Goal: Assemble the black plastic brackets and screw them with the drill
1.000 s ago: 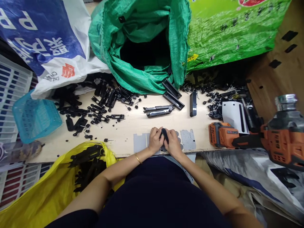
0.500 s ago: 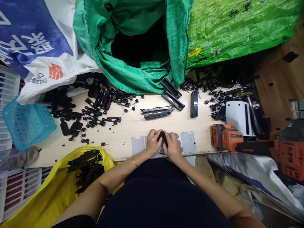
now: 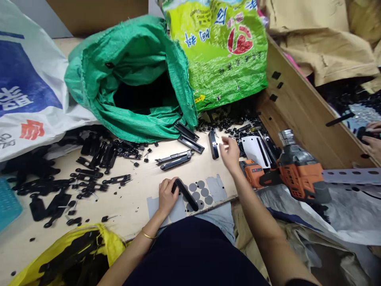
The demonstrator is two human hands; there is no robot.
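My left hand is closed round one end of a long black plastic bar with rounded ends. The bar slants over a grey sheet with round dots at the table's front edge. Higher up and to the right, my right hand hovers with loosely bent fingers apart and nothing visible in them. Just left of its fingertips a short glossy black part stands on the table. Several long black channel pieces lie further left, two more of them against the green sack's mouth.
A green sack gapes at the back. Black parts with screws lie scattered at left. A yellow bag of black parts hangs in front. An orange cordless impact wrench lies at right. Beyond the wooden board, another person's hand shows.
My right hand has let go of the black bar and moved up and right, close to the short glossy part. My left hand keeps the bar. The view has swung right.
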